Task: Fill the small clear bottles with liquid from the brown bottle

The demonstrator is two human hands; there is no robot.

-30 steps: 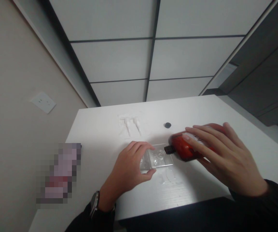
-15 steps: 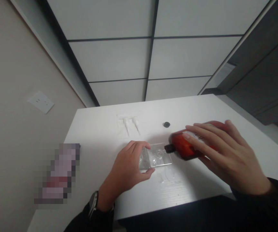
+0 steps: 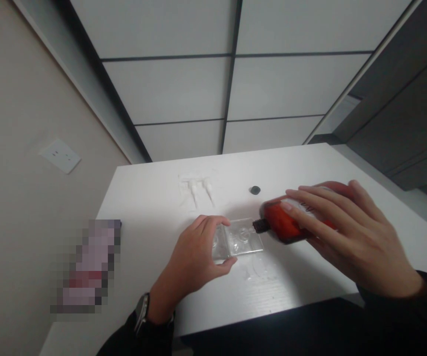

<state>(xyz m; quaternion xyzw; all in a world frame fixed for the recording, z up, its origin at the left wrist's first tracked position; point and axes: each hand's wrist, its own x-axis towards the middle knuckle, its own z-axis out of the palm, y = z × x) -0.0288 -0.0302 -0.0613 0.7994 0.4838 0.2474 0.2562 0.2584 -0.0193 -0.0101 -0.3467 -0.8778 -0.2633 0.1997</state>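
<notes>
My left hand (image 3: 194, 257) grips a clear plastic case (image 3: 248, 242) by its left end, thumb on the near edge and fingers on the far edge. Round shapes show inside the case, which sits on the white table. In my right hand (image 3: 354, 237) is a red bottle (image 3: 282, 222) with a pale label, fingers wrapped over its top side. The bottle is tipped on its side, its uncapped dark threaded neck (image 3: 261, 226) pointing left over the case's right part. Whether liquid is coming out, I cannot tell.
A small black cap (image 3: 255, 190) lies beyond the bottle. Two white nozzle-like pieces (image 3: 200, 192) rest on clear plastic behind my left hand. Thin clear plastic (image 3: 260, 269) lies in front of the case. A blurred-out flat object (image 3: 91, 262) is at the table's left.
Both hands hold almost the same pose. The whole view has shifted slightly, and the bottle stays tilted over the case.
</notes>
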